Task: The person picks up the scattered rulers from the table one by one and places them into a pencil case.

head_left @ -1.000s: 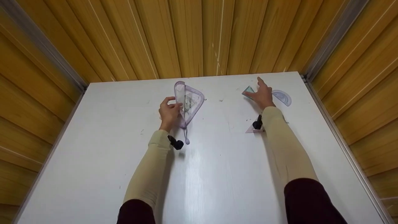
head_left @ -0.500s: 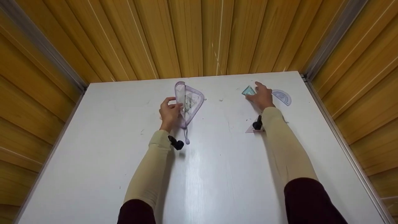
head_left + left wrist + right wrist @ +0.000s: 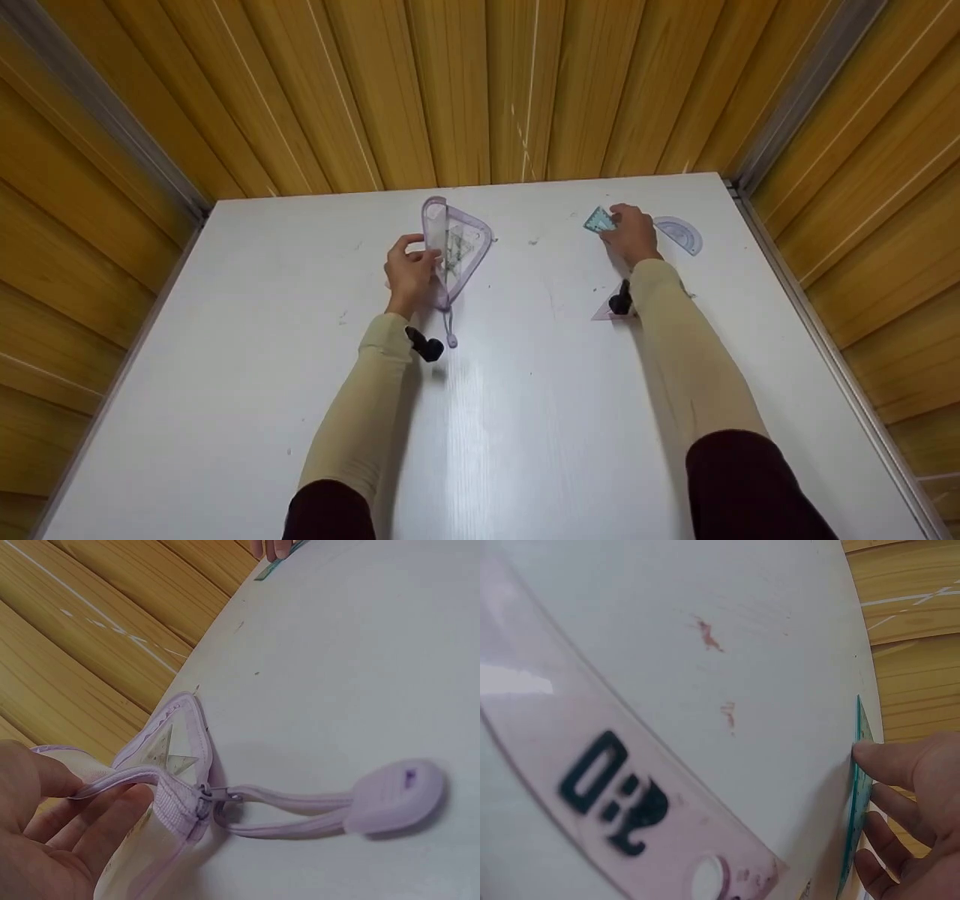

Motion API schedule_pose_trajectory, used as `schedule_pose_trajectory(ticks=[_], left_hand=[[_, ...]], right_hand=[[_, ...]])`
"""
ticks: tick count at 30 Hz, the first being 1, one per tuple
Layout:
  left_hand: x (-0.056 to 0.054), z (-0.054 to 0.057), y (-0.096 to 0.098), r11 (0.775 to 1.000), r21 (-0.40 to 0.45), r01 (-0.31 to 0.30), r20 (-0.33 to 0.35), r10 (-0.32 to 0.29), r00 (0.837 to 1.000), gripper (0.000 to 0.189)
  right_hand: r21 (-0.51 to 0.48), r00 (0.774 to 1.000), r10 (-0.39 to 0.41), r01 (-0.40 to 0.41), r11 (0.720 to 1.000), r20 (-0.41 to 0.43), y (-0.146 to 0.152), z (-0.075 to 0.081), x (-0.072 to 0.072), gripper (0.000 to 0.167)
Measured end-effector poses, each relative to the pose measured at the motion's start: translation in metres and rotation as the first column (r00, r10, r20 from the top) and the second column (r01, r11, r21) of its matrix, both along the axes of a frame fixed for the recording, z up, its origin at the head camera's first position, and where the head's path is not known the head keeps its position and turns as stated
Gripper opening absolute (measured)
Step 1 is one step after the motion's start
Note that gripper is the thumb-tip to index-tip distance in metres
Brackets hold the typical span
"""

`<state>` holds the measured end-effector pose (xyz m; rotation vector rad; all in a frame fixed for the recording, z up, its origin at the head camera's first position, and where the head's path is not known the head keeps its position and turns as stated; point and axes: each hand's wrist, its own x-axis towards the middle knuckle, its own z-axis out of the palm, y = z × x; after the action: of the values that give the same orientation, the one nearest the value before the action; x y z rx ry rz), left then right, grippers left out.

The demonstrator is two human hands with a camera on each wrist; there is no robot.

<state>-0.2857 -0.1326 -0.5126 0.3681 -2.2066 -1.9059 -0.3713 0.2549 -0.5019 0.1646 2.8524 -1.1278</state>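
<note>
My left hand (image 3: 409, 274) pinches the opened edge of a clear pouch with lilac trim (image 3: 486, 238); the left wrist view shows its mouth parted. Through the pouch wall a clear set square (image 3: 457, 247) shows. A lilac zip pull (image 3: 397, 796) hangs from the pouch on a loop. My right hand (image 3: 634, 234) grips a small teal set square (image 3: 598, 219) between thumb and fingers. In the right wrist view this teal piece stands on edge, tilted up from the table. Part of it is hidden behind the fingers.
A lilac protractor (image 3: 681, 235) lies just right of my right hand. Under my right wrist lies a pink set square (image 3: 606, 309), partly covered by the wrist camera. The white table (image 3: 525, 420) ends at a yellow wood-pattern wall (image 3: 450, 90).
My right thumb and fingers have drawn together at the right side of the teal set square and grip it. My left hand and the pouch stay where they were.
</note>
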Motion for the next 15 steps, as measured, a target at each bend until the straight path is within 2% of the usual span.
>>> schedule_pose_trajectory(ticks=[9, 15], left_hand=[[-0.0006, 0.0000, -0.0007, 1.000, -0.019, -0.007, 0.023, 0.007, 1.000, 0.036], [-0.0007, 0.0003, -0.0007, 1.000, -0.021, -0.007, 0.039, 0.008, 0.999, 0.035]], right_hand=[[-0.053, 1.000, -0.001, 0.001, 0.999, 0.000, -0.0007, 0.0002, -0.0006, 0.059], [-0.076, 0.999, -0.006, 0.009, 0.997, 0.045, -0.0010, 0.0016, -0.0034, 0.061]])
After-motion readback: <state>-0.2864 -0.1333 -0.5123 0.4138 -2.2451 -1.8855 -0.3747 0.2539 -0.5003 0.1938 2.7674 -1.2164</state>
